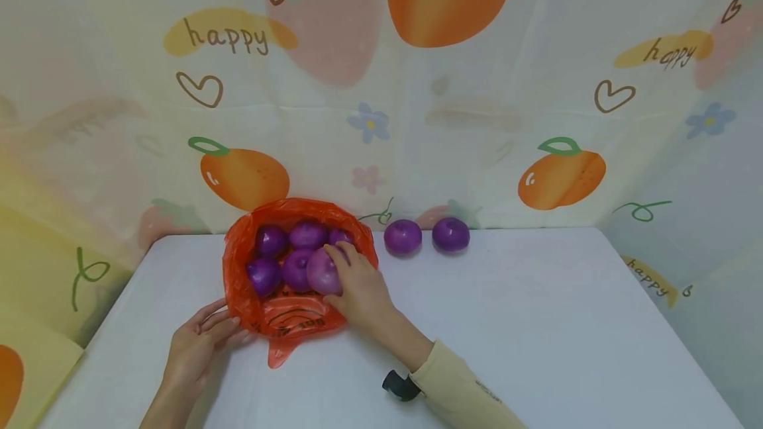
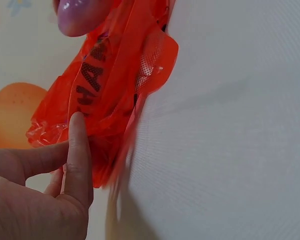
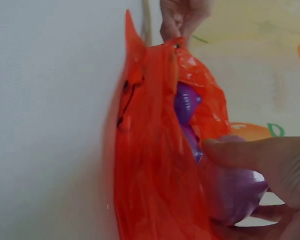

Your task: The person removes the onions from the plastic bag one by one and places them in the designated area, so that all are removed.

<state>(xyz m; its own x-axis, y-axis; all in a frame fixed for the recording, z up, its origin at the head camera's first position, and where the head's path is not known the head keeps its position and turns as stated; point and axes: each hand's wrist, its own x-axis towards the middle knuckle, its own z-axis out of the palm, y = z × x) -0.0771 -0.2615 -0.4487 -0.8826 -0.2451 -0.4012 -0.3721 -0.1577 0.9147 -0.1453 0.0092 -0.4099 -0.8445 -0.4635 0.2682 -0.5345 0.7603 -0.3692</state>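
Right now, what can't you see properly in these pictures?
Head view: what's under the onions in the red bag; they hide it.
Head view: part of the back-right onion, behind the right hand.
Head view: the black thing, partly covered by the sleeve.
Head view: the sleeve's writing, too small.
Left wrist view: the held onion, cut off by the top edge.

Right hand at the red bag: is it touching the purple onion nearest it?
Touching: the right wrist view shows the right hand holding the purple onion, thumb one side, fingers the other.
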